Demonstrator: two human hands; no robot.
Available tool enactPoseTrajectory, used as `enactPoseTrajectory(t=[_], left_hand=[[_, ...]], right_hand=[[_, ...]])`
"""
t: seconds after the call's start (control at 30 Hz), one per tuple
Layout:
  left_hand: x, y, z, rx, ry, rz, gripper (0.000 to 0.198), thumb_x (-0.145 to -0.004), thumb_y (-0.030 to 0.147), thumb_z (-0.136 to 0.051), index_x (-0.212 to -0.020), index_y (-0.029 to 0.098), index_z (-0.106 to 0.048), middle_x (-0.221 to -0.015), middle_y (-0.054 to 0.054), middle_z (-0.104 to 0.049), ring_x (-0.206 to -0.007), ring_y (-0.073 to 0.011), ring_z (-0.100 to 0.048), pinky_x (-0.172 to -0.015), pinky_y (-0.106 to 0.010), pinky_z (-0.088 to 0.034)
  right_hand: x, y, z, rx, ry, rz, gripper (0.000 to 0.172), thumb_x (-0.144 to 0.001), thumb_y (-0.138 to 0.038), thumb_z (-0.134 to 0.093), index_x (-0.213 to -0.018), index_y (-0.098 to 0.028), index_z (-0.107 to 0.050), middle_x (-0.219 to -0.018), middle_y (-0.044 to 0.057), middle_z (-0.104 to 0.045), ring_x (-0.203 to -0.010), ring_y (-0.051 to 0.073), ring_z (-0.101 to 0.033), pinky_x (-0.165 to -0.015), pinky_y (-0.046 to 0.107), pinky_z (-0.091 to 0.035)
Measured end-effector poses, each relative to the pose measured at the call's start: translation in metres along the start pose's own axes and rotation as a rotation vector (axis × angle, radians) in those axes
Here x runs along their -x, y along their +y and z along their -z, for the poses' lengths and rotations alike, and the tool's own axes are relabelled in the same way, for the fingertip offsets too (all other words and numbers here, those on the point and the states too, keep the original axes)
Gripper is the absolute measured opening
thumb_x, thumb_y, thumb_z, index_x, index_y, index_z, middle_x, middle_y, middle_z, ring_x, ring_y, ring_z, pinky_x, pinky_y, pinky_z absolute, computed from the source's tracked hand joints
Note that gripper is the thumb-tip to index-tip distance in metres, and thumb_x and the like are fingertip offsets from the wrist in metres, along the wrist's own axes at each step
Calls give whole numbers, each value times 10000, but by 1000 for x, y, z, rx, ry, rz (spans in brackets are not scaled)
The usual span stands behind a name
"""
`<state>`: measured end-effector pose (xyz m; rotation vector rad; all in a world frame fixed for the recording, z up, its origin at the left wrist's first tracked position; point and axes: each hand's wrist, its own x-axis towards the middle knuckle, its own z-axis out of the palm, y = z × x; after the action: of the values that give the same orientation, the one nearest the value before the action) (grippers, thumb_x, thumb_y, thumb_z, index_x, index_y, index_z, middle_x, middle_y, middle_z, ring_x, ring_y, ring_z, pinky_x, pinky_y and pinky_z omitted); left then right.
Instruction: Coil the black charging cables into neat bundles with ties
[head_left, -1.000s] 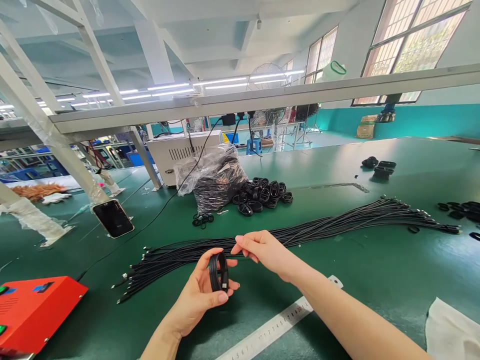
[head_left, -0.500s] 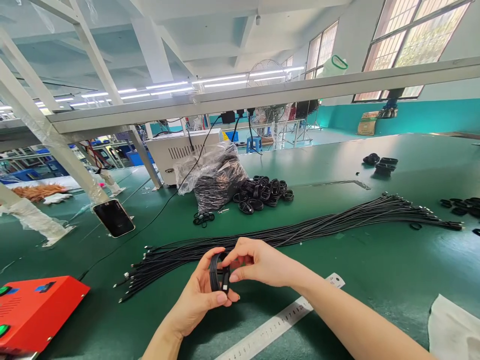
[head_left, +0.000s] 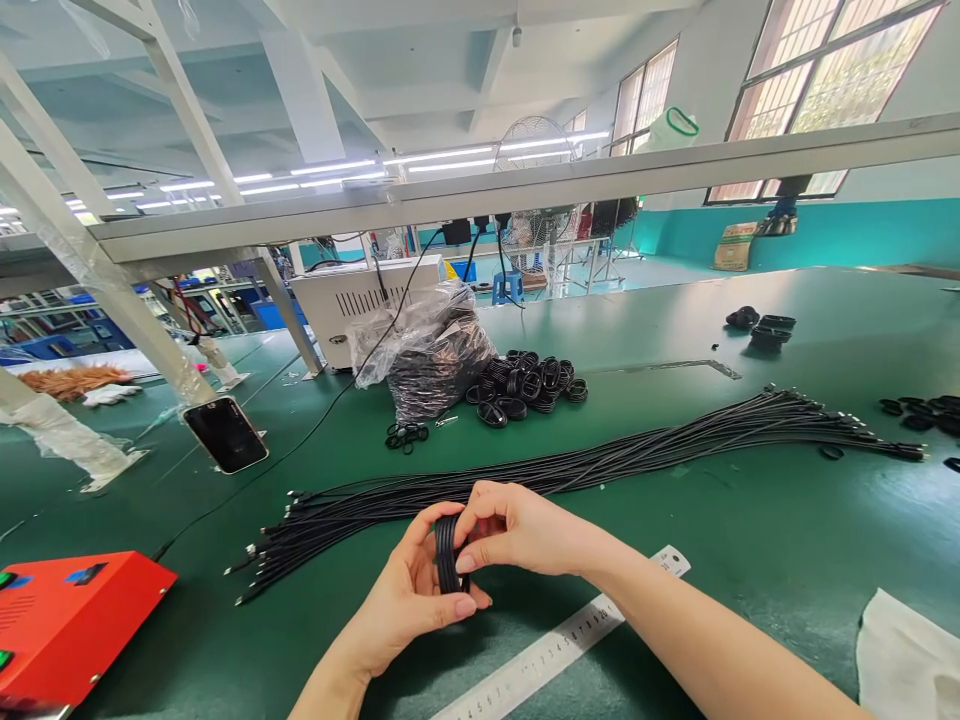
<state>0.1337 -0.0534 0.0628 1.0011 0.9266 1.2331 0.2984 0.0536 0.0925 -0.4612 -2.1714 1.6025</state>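
A black cable wound into a small coil (head_left: 447,556) is held upright above the green table. My left hand (head_left: 409,580) is closed around it, fingers behind and thumb along the lower front edge. The fingers and thumb of my right hand (head_left: 504,528) pinch the coil's right side; the cable end there is hidden by the fingers. Just beyond my hands lies a long bundle of straight black cables (head_left: 570,470) with metal plugs at both ends. A steel ruler (head_left: 555,645) lies slanted on the table under my right forearm.
Several coiled cables (head_left: 529,385) are heaped at mid-table beside a plastic bag (head_left: 431,370). A red box with green switches (head_left: 82,620) stands at the left, near a phone (head_left: 225,435) leaning on a post. A white cloth (head_left: 907,655) lies at the right.
The coil has turned and shifted slightly right in my hands, so its wound side now faces me. The plug that showed on its right is no longer visible.
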Motion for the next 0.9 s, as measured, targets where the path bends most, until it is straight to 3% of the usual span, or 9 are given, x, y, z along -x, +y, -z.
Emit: enactPoseTrajectory(t=[0.1,0.27,0.37,0.57,0.7,0.8,0.9], left_hand=[[-1,0,-1,-34,0,11,844,-608,127,-843,-1300,387,-434,-1193,-67,-606,-838,-244,-725,-697,-303,-572],[-2,-1,1,-77,56,32,612,-731,197,-767,-1259,316,-481,-1062,-71,-648,-841,-262,-731,-694,-308,-576],[-3,-2,4,-52,57,11,617,-713,154,-776,-1235,317,-490,-1031,-56,-667,-857,-275,-732,-704,-315,-577],[-1,-2,6,20,-10,-46,577,-705,145,-777,-1173,365,-522,-1345,-49,-565,-880,-285,-731,-700,-324,-576],[1,-1,5,15,-24,-40,588,-688,151,-790,-1165,372,-527,-1521,-56,-382,-886,-281,-730,-712,-339,-584],[2,-1,6,25,-33,-34,601,-673,170,-804,-1167,367,-527,-1511,-64,-401,-879,-291,-730,-703,-345,-583],[2,0,7,24,-26,-44,606,-674,188,-805,-1181,364,-524,-1474,-79,-453,-862,-291,-733,-686,-337,-574]], right_hand=[[1,-1,3,54,-20,-27,68,-739,-209,-746,-781,-205,-693,-833,-18,-517,-719,115,-540,-659,246,-434],[4,-4,10,143,-105,0,54,-782,-191,-697,-828,-200,-670,-857,-12,-520,-756,122,-547,-690,248,-436],[6,-6,18,253,-136,45,48,-796,-175,-676,-827,-202,-653,-851,-14,-510,-772,127,-530,-708,249,-428],[4,-6,25,438,-67,4,27,-822,-185,-651,-808,-208,-654,-834,-11,-539,-757,135,-526,-684,248,-408],[0,1,21,364,-42,26,34,-810,-194,-653,-779,-206,-658,-838,-4,-582,-781,149,-549,-699,260,-426],[-2,9,18,181,-86,15,33,-809,-204,-648,-834,-195,-667,-862,-1,-602,-777,140,-552,-692,256,-441],[-2,15,18,65,-51,-106,151,-834,-229,-619,-975,-187,-652,-790,-14,-576,-659,109,-503,-591,230,-420]])
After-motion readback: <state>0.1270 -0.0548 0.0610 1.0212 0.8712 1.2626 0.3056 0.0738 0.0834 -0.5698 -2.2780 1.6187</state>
